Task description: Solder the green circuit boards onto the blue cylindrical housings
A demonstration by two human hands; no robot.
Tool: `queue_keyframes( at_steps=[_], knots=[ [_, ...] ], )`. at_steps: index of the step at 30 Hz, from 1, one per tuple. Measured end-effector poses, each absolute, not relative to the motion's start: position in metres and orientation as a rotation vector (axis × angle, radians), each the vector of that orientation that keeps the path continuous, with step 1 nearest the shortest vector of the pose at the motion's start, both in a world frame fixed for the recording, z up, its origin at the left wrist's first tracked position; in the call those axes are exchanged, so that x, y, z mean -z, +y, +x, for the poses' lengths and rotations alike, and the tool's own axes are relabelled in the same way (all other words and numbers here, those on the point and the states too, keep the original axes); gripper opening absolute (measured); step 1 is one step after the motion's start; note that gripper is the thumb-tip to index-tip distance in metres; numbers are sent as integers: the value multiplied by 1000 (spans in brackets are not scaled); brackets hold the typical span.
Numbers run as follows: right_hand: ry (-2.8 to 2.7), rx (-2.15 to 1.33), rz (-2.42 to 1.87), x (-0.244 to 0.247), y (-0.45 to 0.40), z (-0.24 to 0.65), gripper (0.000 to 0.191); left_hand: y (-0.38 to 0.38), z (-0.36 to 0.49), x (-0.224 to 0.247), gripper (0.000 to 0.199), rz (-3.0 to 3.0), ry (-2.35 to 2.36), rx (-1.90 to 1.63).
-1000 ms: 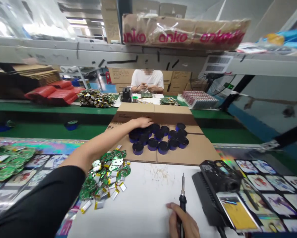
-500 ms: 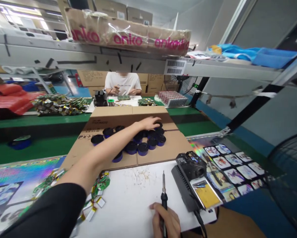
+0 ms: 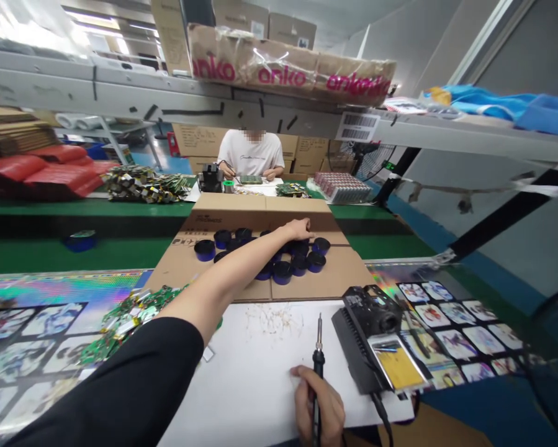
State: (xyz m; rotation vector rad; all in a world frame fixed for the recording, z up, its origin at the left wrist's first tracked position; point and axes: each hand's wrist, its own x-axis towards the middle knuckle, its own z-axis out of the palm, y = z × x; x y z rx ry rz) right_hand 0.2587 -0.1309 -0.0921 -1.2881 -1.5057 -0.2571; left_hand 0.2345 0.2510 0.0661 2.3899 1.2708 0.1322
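Note:
My left hand [image 3: 300, 230] reaches far forward over a group of round, dark blue, drum-shaped cases [image 3: 283, 272] with black tops. Its fingers are curled down just left of one of these cases [image 3: 321, 246]; what they hold, if anything, is hidden. Low in the view, my right hand [image 3: 323, 406] grips a soldering iron [image 3: 318, 357] by its black handle, the metal tip pointing up and away from me. Below that tip lies a white work surface [image 3: 255, 385], with thin wire scraps [image 3: 274, 321] scattered to its left.
A flattened cardboard box [image 3: 344, 279] lies under the cases. On the right stands a black soldering station [image 3: 362, 335] with a yellow sponge [image 3: 400, 366]. Green circuit boards [image 3: 120, 323] are heaped at left. A shelf [image 3: 297, 121] spans overhead; a person [image 3: 251, 155] works opposite.
The view has swung left. My left hand has drawn its fingers in, and a case now shows to its right. The right hand keeps its hold on the soldering iron.

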Motion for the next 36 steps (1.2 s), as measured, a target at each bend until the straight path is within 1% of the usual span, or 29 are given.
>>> queue_keyframes(
  at_steps=[3, 7, 11, 12, 13, 15, 19, 20, 22, 25, 27, 28, 30, 32, 34, 36],
  knots=[
    [-1522, 266, -1272, 93, -129, 261, 21, 243, 225, -72, 40, 2373, 1289, -284],
    [-1553, 235, -1304, 91, -130, 263, 21, 232, 196, -98, 41, 2376, 1152, -461],
    [-1587, 201, -1315, 93, -133, 267, 18, 200, 129, -120, 34, 2413, 893, -408],
    [-1581, 190, -1340, 94, -133, 268, 18, 184, 109, -121, 34, 2473, 727, -342],
    [-1566, 182, -1363, 96, -133, 269, 17, 165, 90, -118, 32, 2534, 604, -283],
    [-1527, 176, -1381, 97, -133, 270, 16, 118, 59, -102, 29, 2623, 512, -117],
    [-1496, 171, -1381, 92, -133, 267, 13, 26, 30, -48, 32, 2865, 467, 70],
    [-1499, 162, -1398, 89, -133, 266, 13, 10, 28, -36, 30, 2926, 512, 47],
    [-1508, 140, -1431, 85, -133, 264, 13, -8, 24, -22, 32, 2969, 551, -34],
    [-1529, 140, -1411, 83, -133, 264, 13, -5, 11, -27, 35, 2831, 720, -200],
    [-1524, 140, -1413, 84, -132, 265, 13, 8, -7, -39, 34, 2687, 1005, -253],
    [-1530, 140, -1416, 84, -132, 266, 12, 17, -17, -45, 36, 2622, 1206, -242],
    [-1556, 143, -1418, 85, -131, 268, 13, 33, -35, -51, 42, 2507, 1610, -154],
    [-1589, 160, -1399, 85, -131, 270, 14, 45, -47, -49, 42, 2442, 1816, -79],
    [-1600, 172, -1393, 85, -130, 270, 15, 53, -51, -43, 43, 2441, 1816, -71],
    [-1593, 176, -1397, 85, -129, 269, 15, 58, -51, -39, 37, 2454, 1741, -106]
  ],
)
